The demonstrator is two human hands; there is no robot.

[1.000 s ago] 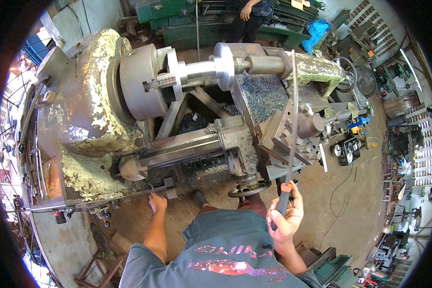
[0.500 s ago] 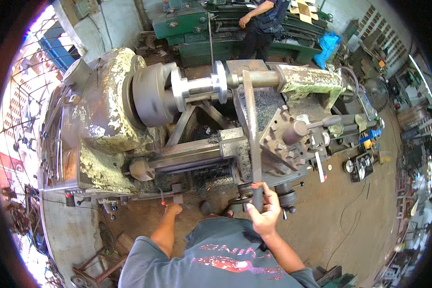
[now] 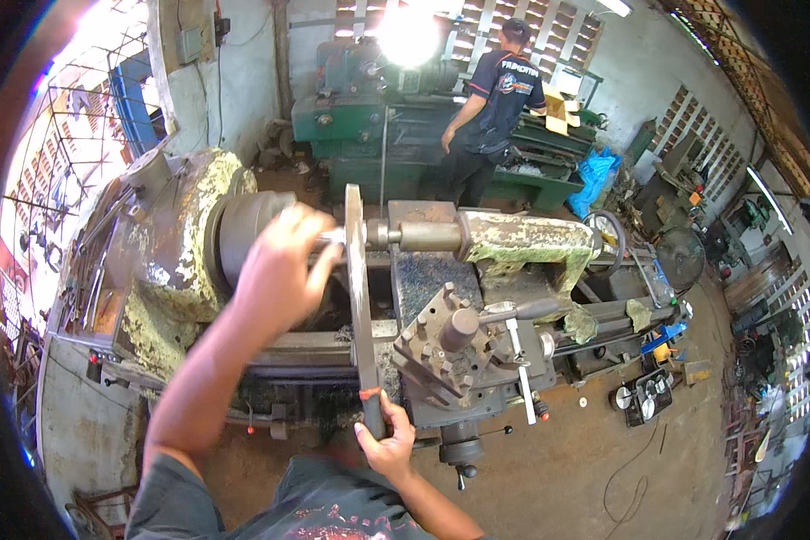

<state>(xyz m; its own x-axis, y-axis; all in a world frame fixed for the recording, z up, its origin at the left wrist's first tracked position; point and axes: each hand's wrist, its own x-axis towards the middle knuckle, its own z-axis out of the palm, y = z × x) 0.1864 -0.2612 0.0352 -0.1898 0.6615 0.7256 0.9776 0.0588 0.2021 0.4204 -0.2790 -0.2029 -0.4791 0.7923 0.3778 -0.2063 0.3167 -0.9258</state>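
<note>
My right hand (image 3: 389,438) is closed round the dark handle of a long flat file (image 3: 361,306), which has an orange-red band at the handle's end. The blade points away from me, and its far end crosses the shiny flanged metal workpiece (image 3: 332,236) on the lathe. My left hand (image 3: 288,252) is raised over the workpiece, beside the grey chuck (image 3: 236,225). Motion smears its fingers, so whether they touch or grip the metal is unclear. Hand and file hide most of the workpiece. The tailstock quill (image 3: 430,237) stands at its right end.
Right of the file are a tool post (image 3: 459,329) with a lever and the worn tailstock (image 3: 531,236). Tools lie on the headstock (image 3: 175,225) at left. Behind, a person (image 3: 506,90) stands at a green machine (image 3: 351,135). A black tray (image 3: 643,399) sits on the floor.
My left hand has risen from a lower lever to the workpiece. The file has shifted left in my right hand, from near the tailstock to the workpiece. The view has tilted up.
</note>
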